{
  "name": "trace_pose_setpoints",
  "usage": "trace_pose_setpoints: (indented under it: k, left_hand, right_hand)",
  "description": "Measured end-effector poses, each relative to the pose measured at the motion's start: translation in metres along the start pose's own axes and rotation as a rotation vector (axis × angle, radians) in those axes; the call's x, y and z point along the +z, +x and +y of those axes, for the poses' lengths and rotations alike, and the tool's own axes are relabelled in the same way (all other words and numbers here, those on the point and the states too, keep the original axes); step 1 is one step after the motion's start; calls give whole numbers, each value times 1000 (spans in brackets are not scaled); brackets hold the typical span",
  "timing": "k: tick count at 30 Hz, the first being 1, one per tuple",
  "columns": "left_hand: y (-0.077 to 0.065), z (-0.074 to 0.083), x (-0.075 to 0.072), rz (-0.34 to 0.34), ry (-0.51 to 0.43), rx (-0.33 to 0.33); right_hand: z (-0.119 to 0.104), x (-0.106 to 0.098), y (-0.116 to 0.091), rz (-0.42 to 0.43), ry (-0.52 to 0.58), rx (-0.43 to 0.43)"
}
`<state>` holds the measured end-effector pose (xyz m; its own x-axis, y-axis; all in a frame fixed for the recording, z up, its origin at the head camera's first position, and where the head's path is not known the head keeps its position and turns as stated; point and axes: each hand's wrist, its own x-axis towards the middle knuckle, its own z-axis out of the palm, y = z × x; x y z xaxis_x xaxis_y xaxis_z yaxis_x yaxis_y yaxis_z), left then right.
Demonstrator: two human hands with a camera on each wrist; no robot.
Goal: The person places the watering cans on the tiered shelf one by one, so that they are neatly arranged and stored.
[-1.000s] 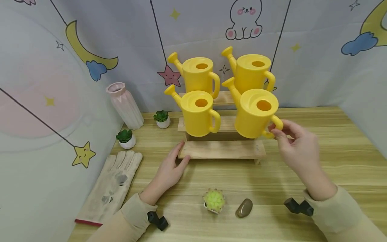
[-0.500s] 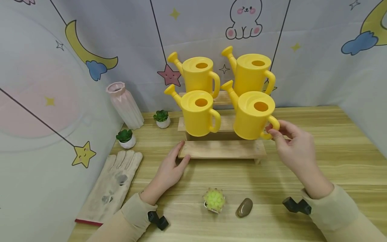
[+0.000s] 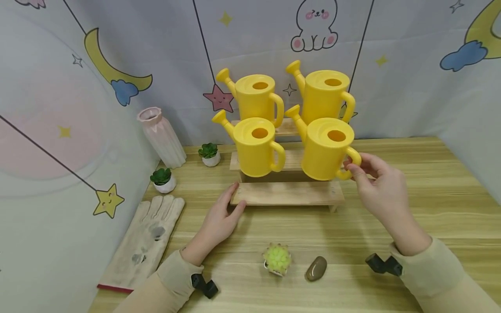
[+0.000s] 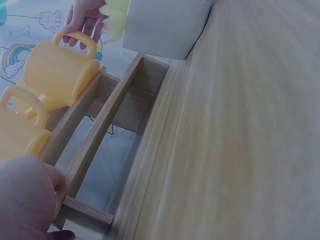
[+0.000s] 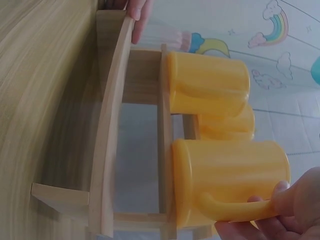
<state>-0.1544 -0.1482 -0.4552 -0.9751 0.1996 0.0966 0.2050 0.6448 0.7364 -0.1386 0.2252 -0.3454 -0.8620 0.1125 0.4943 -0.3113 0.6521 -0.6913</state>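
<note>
On a three-step wooden stand (image 3: 289,193) are several yellow watering cans. My right hand (image 3: 385,187) pinches the handle of the front right watering can (image 3: 326,150), whose base meets the middle step in the right wrist view. Beside it on that step is the front left watering can (image 3: 254,148). Two more, a back left can (image 3: 254,95) and a back right can (image 3: 325,95), occupy the top step. My left hand (image 3: 219,217) holds the left end of the bottom step between thumb and fingers. In the left wrist view, part of that hand is cut off.
Nearer me on the table are a light-green succulent (image 3: 277,259) and a brown stone (image 3: 316,268). To the left lie a pair of work gloves (image 3: 145,239), two small potted plants (image 3: 164,180) and a pink-white vase (image 3: 162,137). A patterned cloth hangs behind.
The front right watering can has shifted slightly left and settled more upright, and my right hand moved left with it. My left hand stays on the stand.
</note>
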Motion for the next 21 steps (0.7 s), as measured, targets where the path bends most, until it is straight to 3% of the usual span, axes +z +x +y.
trace_pose_setpoints:
  k: [16, 19, 21]
  left_hand:
    - [0, -2, -2, 11, -8, 0]
    - [0, 0, -5, 5, -24, 5]
    - [1, 2, -11, 13, -39, 15]
  right_hand:
    - [0, -2, 3, -29, 26, 26]
    - [0, -4, 2, 33, 64, -11]
    - [-1, -6, 2, 122, 101, -90]
